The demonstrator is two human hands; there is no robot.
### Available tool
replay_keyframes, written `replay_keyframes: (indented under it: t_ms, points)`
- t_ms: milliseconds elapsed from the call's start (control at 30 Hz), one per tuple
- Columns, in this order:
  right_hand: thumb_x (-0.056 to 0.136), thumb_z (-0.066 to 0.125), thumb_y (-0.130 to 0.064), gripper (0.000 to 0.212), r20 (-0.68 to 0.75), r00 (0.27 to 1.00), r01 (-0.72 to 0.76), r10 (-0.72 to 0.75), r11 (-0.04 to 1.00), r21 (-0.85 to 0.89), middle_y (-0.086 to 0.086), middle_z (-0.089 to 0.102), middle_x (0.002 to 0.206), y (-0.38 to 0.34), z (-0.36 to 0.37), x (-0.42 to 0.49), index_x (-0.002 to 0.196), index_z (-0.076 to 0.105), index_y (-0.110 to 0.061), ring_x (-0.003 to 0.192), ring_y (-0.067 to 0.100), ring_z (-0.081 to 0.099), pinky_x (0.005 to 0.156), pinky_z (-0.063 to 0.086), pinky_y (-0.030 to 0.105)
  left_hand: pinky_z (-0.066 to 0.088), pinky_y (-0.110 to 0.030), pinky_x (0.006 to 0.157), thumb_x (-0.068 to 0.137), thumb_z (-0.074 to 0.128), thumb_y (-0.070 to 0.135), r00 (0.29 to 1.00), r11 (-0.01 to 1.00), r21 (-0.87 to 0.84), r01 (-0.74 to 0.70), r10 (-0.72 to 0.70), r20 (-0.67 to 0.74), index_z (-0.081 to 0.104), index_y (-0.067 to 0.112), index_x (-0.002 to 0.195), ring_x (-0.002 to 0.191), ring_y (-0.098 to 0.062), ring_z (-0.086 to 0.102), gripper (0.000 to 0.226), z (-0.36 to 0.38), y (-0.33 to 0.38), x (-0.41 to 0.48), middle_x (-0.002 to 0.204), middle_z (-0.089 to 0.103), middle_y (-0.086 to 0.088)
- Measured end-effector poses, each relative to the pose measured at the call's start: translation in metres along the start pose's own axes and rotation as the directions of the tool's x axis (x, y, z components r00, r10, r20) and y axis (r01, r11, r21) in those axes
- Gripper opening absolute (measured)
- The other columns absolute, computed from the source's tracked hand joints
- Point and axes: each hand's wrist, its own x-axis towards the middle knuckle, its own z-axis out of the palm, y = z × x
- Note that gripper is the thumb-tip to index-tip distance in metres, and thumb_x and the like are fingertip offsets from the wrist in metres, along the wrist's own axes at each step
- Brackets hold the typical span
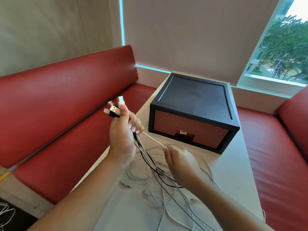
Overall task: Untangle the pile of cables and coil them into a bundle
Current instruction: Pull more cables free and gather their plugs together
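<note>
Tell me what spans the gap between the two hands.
One white cable, stretched straight from the left hand to the right hand, which pinches it. Head view.

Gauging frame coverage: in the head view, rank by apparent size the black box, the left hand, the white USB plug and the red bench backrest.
1. red bench backrest
2. black box
3. left hand, nearer the camera than the box
4. white USB plug, held in that hand

The left hand (122, 132) and right hand (180, 162) are bare, as are the forearms (80, 194).
</note>
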Motion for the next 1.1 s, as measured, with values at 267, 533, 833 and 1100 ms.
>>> replay_keyframes:
  t_ms: [267,533,833,1100]
  points:
    - [0.1,0.017,-0.047,0.039,0.003,1.0,0.024,-0.023,0.991,-0.129,-0.006,0.043,0.056,0.032,-0.003,-0.012,0.075,0.037,-0.025,0.054,0.022,0.048,0.053,0.039,0.037,0.027,-0.021,0.044,0.104,0.035,0.04,0.999,1.0,-0.015,0.0,-0.001,-0.054,0.037,0.02,0.061,0.045,-0.008,0.021,0.047,-0.005,0.008,0.008,0.05,0.024,0.008]
    - [0.095,0.009,-0.057,0.052,-0.03,0.996,0.08,-0.087,0.978,-0.191,-0.008,0.049,0.062,0.063,-0.003,-0.013,0.08,0.045,-0.022,0.055,0.021,0.049,0.053,0.044,0.038,0.025,-0.021,0.043,0.105,0.034,0.04,0.997,1.0,-0.02,-0.016,0.015,-0.071,0.039,0.022,0.059,0.045,-0.007,0.021,0.05,-0.008,0.019,0.02,0.049,0.024,0.009]
    - [0.094,0.006,-0.058,0.047,0.032,0.995,0.103,-0.098,0.962,-0.253,-0.013,0.036,0.056,0.088,-0.013,-0.018,0.078,0.038,-0.027,0.05,0.01,0.036,0.049,0.027,0.028,0.024,-0.021,0.043,0.105,0.035,0.041,0.991,0.999,0.014,-0.053,0.054,-0.119,0.037,0.02,0.066,0.046,-0.007,0.019,0.044,-0.019,0.044,0.038,0.05,0.024,0.009]
    - [0.099,0.023,-0.048,0.039,0.073,0.997,0.029,-0.013,0.975,-0.22,-0.007,0.047,0.059,0.1,-0.023,-0.006,0.068,0.034,-0.028,0.055,0.013,0.045,0.052,0.035,0.032,0.022,-0.021,0.043,0.104,0.038,0.043,0.984,0.998,-0.022,-0.061,0.056,-0.168,0.036,0.021,0.067,0.046,-0.008,0.019,0.044,-0.013,0.058,0.057,0.051,0.022,0.008]
